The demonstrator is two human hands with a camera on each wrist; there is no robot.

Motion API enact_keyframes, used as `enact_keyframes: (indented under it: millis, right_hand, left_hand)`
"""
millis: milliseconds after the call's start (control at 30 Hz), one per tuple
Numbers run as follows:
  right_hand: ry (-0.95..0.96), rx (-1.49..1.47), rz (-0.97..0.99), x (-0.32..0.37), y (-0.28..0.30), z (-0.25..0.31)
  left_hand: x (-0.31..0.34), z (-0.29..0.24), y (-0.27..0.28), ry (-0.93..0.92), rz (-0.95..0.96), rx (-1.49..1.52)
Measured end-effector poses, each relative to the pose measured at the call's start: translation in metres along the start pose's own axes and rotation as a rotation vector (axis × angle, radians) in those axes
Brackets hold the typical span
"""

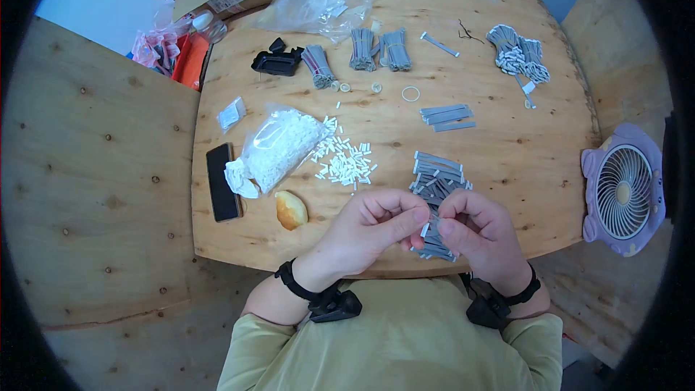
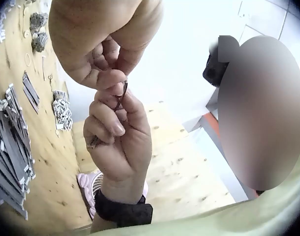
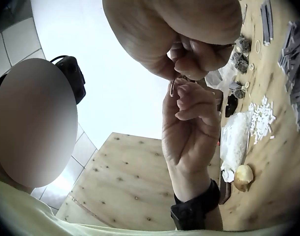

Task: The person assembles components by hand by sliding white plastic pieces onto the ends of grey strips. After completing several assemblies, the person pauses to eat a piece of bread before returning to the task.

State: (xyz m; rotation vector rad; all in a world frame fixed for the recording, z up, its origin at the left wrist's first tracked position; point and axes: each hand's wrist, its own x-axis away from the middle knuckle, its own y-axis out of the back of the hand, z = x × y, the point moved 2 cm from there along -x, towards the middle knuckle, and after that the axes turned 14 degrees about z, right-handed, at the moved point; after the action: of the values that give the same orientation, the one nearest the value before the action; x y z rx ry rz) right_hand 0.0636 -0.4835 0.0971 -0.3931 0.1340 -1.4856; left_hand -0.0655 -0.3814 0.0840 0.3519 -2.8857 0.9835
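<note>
My left hand (image 1: pixel 376 226) and right hand (image 1: pixel 483 230) meet fingertip to fingertip above the near edge of the table. Between them they pinch a thin, dark, narrow strip (image 2: pixel 124 89), seen close up in the left wrist view; most of it is hidden by fingers, and I cannot tell its exact kind. In the right wrist view a short end of it shows at the left fingertips. Under the hands lies a heap of flat grey strips (image 1: pixel 438 182), many with white ends. Small white tube pieces (image 1: pixel 347 165) lie scattered left of the heap.
A clear bag of white pieces (image 1: pixel 281 146), a bread roll (image 1: pixel 291 210) and a phone (image 1: pixel 224 181) lie at left. Loose grey strips (image 1: pixel 446 114) and tied bundles (image 1: pixel 397 51) sit farther back. A purple fan (image 1: pixel 624 188) stands at the right edge.
</note>
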Motion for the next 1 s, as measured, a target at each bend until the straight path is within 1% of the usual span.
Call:
enact_keyframes:
  millis: [100, 300, 400, 500, 600, 700, 800, 900, 1000]
  right_hand:
    - [-0.01, 0.023, -0.01, 0.0, -0.0012, 0.0004]
    - [0.027, 0.03, -0.008, -0.0005, -0.0026, 0.0001]
    - [-0.008, 0.059, 0.001, 0.0007, -0.0024, 0.0019]
    - [0.023, 0.088, 0.002, 0.0, -0.0024, 0.0001]
    - [0.076, 0.101, -0.026, -0.0011, -0.0048, -0.0001]
    - [0.096, 0.19, -0.035, -0.0011, -0.0041, -0.0033]
    - [0.074, 0.149, -0.046, -0.0007, -0.0034, -0.0058]
    - [0.034, 0.144, -0.039, 0.0005, -0.0029, -0.0039]
    - [0.031, 0.102, -0.032, 0.0008, -0.0021, -0.0045]
  left_hand:
    - [0.0005, 0.0005, -0.0001, -0.008, -0.019, -0.061]
    - [0.0014, -0.0046, -0.0054, -0.04, -0.042, -0.097]
    - [0.0029, -0.004, -0.0048, -0.04, -0.023, -0.148]
    - [0.0027, -0.0054, -0.0081, -0.077, -0.047, -0.178]
    - [0.0028, -0.0029, -0.0054, -0.058, -0.047, -0.147]
    - [0.0019, -0.0038, -0.0068, -0.068, -0.02, -0.166]
    - [0.0022, -0.0039, -0.0072, -0.057, -0.028, -0.151]
    - [0.0013, -0.0027, -0.0064, -0.086, 0.005, -0.121]
    - [0.0012, -0.0017, -0.0054, -0.079, -0.02, -0.112]
